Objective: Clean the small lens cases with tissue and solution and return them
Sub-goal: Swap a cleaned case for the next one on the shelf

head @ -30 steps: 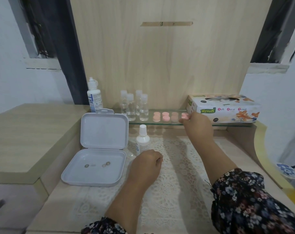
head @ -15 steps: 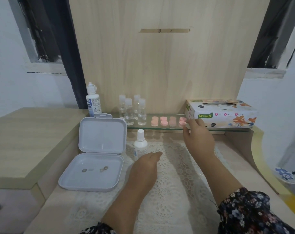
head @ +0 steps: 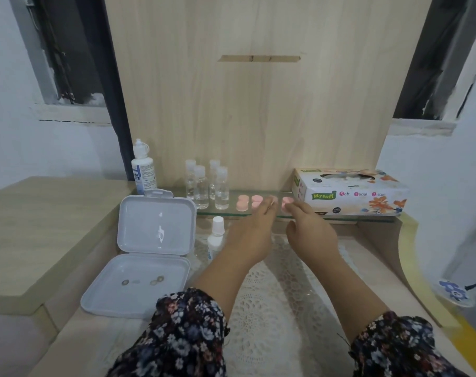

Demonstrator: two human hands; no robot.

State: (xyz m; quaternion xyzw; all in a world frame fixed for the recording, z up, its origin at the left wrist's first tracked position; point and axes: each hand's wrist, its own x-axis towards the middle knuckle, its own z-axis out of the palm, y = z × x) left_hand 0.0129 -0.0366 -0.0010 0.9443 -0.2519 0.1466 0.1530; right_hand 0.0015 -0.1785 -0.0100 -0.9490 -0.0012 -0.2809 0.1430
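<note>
both hands reach the small round pink lens cases (head: 242, 205) on the glass shelf (head: 340, 219); left hand (head: 251, 235) fingers spread, right hand (head: 311, 235) fingers loosely curled, grip unclear.

open lace mat (head: 272, 308) before shelf; 4 clear bottles (head: 207, 186) left, tissue box (head: 351, 193) right of pink cases (head: 242, 205)

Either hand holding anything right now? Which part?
Cannot tell. Both the left hand and right hand reach the pink lens cases on the glass shelf; the blurred fingertips hide any grip.
</note>
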